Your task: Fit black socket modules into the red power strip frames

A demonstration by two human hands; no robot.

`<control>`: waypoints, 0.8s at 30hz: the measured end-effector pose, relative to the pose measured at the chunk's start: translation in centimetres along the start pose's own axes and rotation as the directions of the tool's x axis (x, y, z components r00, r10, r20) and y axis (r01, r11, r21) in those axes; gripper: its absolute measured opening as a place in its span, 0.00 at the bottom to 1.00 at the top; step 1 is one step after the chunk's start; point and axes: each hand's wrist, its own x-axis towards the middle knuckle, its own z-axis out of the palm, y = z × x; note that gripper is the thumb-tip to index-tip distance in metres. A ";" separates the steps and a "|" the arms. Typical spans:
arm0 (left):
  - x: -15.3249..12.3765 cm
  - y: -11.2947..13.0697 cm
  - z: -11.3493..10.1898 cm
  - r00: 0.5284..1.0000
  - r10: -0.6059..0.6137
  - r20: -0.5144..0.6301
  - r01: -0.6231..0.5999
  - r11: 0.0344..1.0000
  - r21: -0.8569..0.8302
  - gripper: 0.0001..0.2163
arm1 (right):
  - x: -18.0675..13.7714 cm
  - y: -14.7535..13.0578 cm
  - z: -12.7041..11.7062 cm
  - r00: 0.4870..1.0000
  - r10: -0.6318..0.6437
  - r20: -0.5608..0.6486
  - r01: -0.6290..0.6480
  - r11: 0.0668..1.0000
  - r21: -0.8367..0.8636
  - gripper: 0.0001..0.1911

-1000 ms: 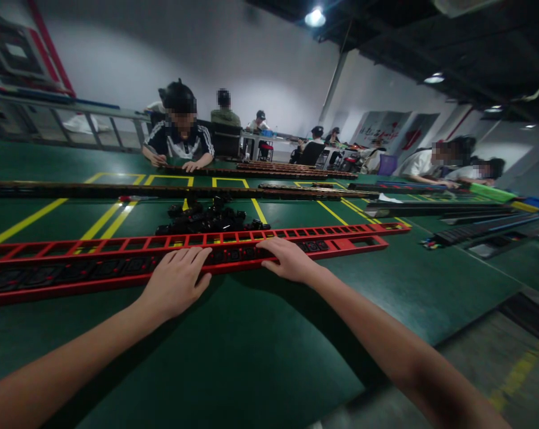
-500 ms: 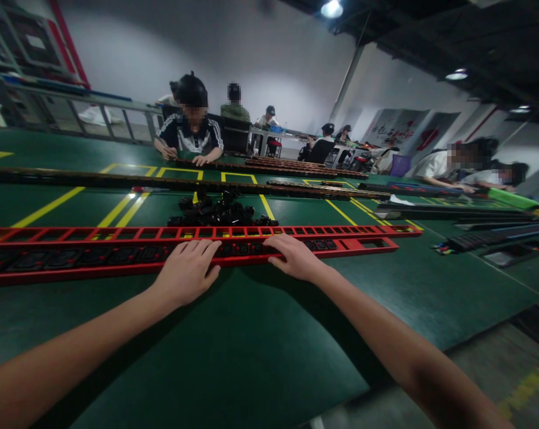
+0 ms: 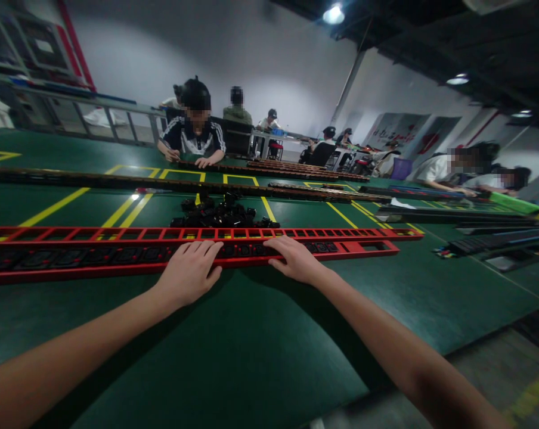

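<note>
A long red strip (image 3: 73, 262) holding a row of black sockets lies across the green table (image 3: 260, 351) in front of me. My left hand (image 3: 189, 273) lies flat on it with fingers stretched out, near the middle. My right hand (image 3: 293, 259) rests palm down on the same strip a little to the right, fingers pressed on the sockets. A second red strip (image 3: 117, 233) with hollow slots runs just behind the first. A heap of loose black sockets (image 3: 222, 214) sits behind both strips.
Long dark strips (image 3: 117, 182) lie further back across yellow floor-style markings. A person in a black-and-white jacket (image 3: 193, 138) works opposite, others sit at the back and right (image 3: 457, 173). More dark strips (image 3: 475, 217) lie at the right. The table's edge (image 3: 475, 339) drops off at right.
Both hands stay on the red strip, hardly shifted. The view has turned slightly, moving the scene a little to the right.
</note>
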 end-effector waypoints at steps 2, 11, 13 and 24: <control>0.0 0.0 0.0 1.000 0.004 0.003 -0.004 1.000 0.002 0.26 | 0.0 0.1 0.1 1.000 -0.009 -0.008 0.009 1.000 0.002 0.18; -0.1 0.0 0.2 1.000 0.010 -0.014 -0.011 0.999 -0.030 0.27 | 0.0 0.4 0.2 1.000 -0.025 -0.019 0.026 0.999 0.029 0.16; 0.0 0.0 0.1 1.000 0.011 -0.013 -0.011 0.999 -0.031 0.27 | 0.0 0.3 0.1 0.999 -0.025 -0.020 0.026 0.999 0.026 0.16; 0.0 0.1 0.0 0.999 0.030 -0.039 -0.031 0.999 -0.024 0.26 | 0.0 0.4 0.3 1.000 -0.012 -0.027 0.013 0.999 0.031 0.17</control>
